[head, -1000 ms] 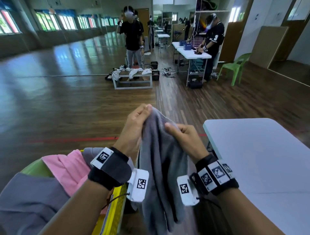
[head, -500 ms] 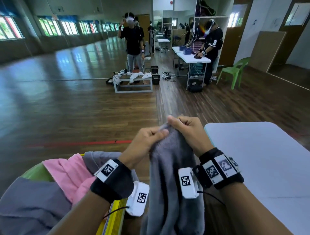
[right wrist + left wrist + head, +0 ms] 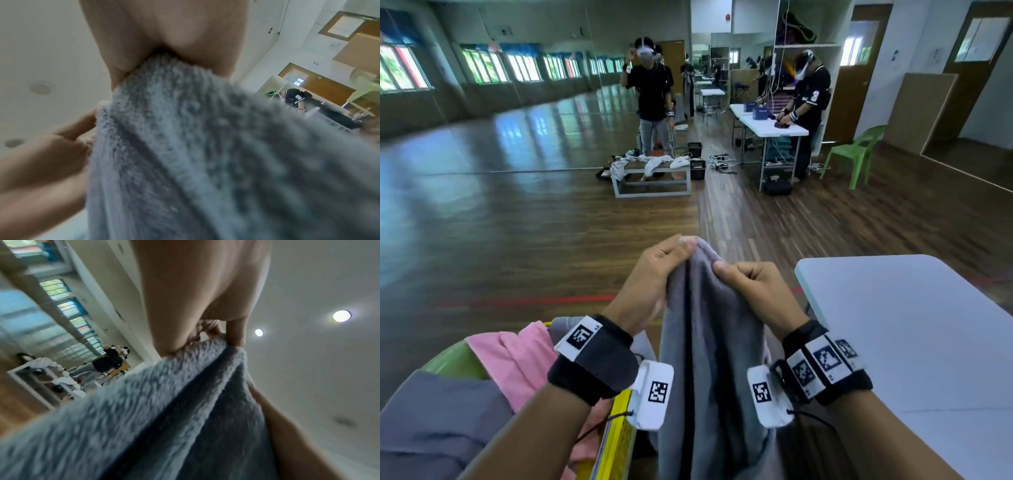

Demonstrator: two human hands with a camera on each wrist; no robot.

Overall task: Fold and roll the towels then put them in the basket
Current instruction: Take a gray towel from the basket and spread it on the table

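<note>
Head view shows left hand and right hand pinching the fluffy grey towel, hanging beside a white table; right wrist view, blurred, perhaps shows its hemmed edge.

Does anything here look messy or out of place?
Only mildly: the pink towel lies crumpled on other cloth at lower left. The grey towel simply hangs from both hands, left hand, right hand.

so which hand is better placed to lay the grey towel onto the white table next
Right, probably. The right hand pinches the grey towel on the side next to the white table; the left hand grips its top edge farther away, above the pink towel.
</note>
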